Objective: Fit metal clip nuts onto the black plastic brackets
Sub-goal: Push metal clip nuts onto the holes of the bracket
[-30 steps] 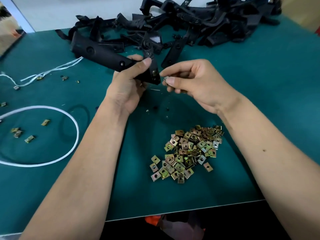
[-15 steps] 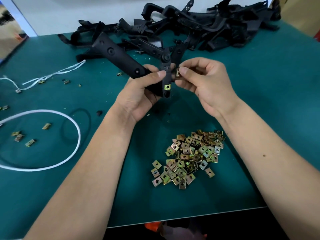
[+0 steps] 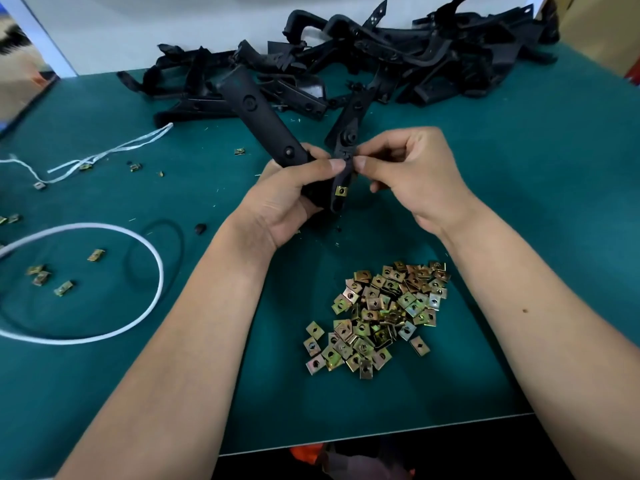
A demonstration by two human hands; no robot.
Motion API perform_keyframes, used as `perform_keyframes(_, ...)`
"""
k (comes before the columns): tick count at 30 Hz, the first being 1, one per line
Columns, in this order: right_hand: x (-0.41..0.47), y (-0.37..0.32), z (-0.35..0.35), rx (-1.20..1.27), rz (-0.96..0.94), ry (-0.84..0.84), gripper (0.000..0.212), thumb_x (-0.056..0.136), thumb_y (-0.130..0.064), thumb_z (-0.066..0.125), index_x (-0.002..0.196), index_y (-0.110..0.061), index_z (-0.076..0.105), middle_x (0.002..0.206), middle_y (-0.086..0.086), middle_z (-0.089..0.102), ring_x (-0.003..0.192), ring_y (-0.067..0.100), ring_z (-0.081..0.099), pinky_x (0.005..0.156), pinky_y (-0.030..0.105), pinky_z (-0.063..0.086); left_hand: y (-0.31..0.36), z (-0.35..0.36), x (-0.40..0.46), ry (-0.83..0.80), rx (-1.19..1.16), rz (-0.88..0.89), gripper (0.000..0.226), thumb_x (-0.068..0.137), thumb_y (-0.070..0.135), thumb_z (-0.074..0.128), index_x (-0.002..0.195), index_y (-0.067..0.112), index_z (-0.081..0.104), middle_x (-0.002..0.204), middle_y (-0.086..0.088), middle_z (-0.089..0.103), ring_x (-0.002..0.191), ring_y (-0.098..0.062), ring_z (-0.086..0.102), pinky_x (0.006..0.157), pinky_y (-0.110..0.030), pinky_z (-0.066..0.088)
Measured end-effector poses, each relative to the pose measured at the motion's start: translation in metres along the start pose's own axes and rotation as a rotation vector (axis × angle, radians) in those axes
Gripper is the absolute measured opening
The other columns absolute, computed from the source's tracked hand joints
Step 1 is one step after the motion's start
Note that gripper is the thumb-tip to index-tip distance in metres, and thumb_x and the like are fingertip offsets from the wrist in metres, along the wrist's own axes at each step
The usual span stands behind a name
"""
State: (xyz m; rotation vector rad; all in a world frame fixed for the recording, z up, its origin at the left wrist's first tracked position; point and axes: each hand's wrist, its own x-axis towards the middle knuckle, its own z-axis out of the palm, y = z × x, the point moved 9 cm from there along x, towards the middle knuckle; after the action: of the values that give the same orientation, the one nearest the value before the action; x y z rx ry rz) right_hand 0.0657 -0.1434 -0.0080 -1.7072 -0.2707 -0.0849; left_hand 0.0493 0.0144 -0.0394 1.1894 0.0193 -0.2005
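**Over green mat: bracket held, one clip nut seated**

Above the clip nut pile (image 3: 381, 315), left hand (image 3: 287, 199) grips black bracket (image 3: 263, 119). Right hand (image 3: 412, 174) pinches its narrow arm. Fitted clip nut (image 3: 341, 191) sits below the thumbs.

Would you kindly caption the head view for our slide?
Left hand grips a black bracket bearing one clip nut; right hand pinches its tab.
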Motion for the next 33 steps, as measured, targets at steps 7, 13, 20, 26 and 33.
perform_keyframes(7,0.001,0.015,-0.028,0.137,0.184,0.138,0.010,0.090,-0.006,0.077,0.085,-0.015,0.076,0.081,0.003,0.070,0.068,0.009,0.062,0.056,0.022,0.051,0.005,-0.004,-0.002,-0.003,-0.068,-0.004,0.022,0.080,0.006,0.074,0.078,0.018,0.055,0.126,-0.026,0.064,0.098,-0.025,0.067,0.071,-0.035,0.055)
perform_keyframes(13,-0.004,0.014,-0.006,0.457,0.256,0.042,0.009,0.091,-0.008,0.074,0.098,-0.013,0.078,0.087,0.002,0.074,0.074,0.009,0.063,0.056,0.021,0.049,-0.006,0.005,0.000,-0.005,-0.160,-0.092,0.004,0.093,0.008,0.062,0.091,0.011,0.064,0.089,-0.007,0.073,0.082,-0.020,0.069,0.073,-0.033,0.059)
perform_keyframes(20,-0.006,0.012,0.008,0.451,0.210,0.051,0.016,0.094,0.003,0.067,0.101,-0.009,0.076,0.085,0.004,0.068,0.073,0.010,0.058,0.062,0.022,0.049,-0.006,0.006,0.000,-0.021,-0.230,-0.100,0.008,0.095,0.008,0.060,0.101,0.008,0.064,0.096,-0.008,0.069,0.083,-0.020,0.068,0.078,-0.034,0.060)
perform_keyframes(26,-0.006,0.005,0.018,0.471,0.115,0.080,0.021,0.097,0.007,0.057,0.102,-0.008,0.070,0.084,0.001,0.065,0.078,0.012,0.059,0.067,0.023,0.050,-0.008,0.007,0.000,-0.008,-0.227,-0.102,0.034,0.086,0.010,0.067,0.120,0.009,0.060,0.112,-0.012,0.064,0.099,-0.025,0.060,0.085,-0.036,0.057)
perform_keyframes(33,-0.007,0.006,0.005,0.430,0.094,0.152,0.016,0.088,0.001,0.075,0.096,-0.011,0.069,0.080,0.000,0.066,0.079,0.011,0.062,0.065,0.025,0.051,-0.010,0.007,0.001,-0.007,-0.229,-0.092,0.006,0.089,0.007,0.065,0.094,0.009,0.067,0.084,-0.004,0.073,0.072,-0.015,0.069,0.067,-0.031,0.061)
